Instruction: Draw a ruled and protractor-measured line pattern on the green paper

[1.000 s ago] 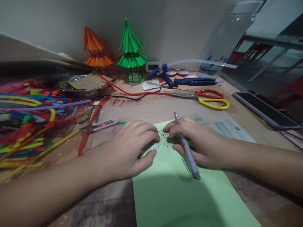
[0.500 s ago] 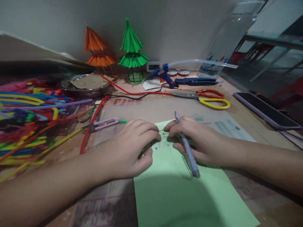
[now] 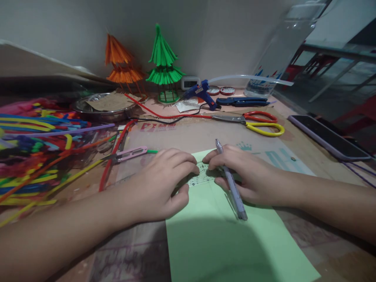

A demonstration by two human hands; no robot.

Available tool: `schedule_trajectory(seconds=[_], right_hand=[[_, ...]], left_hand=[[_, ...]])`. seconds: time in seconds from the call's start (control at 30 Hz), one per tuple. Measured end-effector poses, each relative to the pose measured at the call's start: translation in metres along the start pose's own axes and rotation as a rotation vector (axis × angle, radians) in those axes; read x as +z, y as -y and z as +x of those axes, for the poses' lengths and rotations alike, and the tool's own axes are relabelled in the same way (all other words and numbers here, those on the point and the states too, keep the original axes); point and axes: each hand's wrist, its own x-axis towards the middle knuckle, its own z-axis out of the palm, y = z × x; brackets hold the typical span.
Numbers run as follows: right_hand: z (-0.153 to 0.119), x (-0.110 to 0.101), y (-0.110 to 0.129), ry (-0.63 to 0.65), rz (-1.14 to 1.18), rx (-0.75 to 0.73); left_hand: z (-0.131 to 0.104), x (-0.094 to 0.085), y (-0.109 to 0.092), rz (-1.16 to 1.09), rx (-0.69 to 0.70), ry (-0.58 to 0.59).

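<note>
A light green sheet of paper [image 3: 223, 243] lies on the table in front of me. Near its top edge rests a clear ruler [image 3: 203, 175] with a round printed scale, partly hidden by my fingers. My left hand [image 3: 170, 182] presses on the ruler's left part, palm down, fingers bent and thumb apart. My right hand [image 3: 243, 172] touches the ruler's right side with its fingertips, and a grey pen [image 3: 233, 188] is held between its fingers, lying slanted across the hand.
Colourful pipe cleaners [image 3: 35, 156] heap at the left, beside a metal dish [image 3: 102, 113]. Behind stand orange [image 3: 120, 58] and green [image 3: 164, 58] pipe-cleaner towers, a blue glue gun [image 3: 202, 94] and a bottle [image 3: 273, 58]. Scissors [image 3: 264, 127] and a phone [image 3: 329, 137] lie right.
</note>
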Motion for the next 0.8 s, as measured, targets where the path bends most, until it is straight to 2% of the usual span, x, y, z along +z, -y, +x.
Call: schedule_trajectory(seconds=[0.43,0.8], right_hand=[[-0.0018,0.0019,-0.0009,-0.005,0.015,0.025],[-0.0011,0.0001,0.0001,0.007,0.055,-0.025]], left_hand=[[-0.0002,0.0004,0.0008,0.000,0.007,-0.002],[-0.0001,-0.0009,0.0008,-0.007,0.010,0.000]])
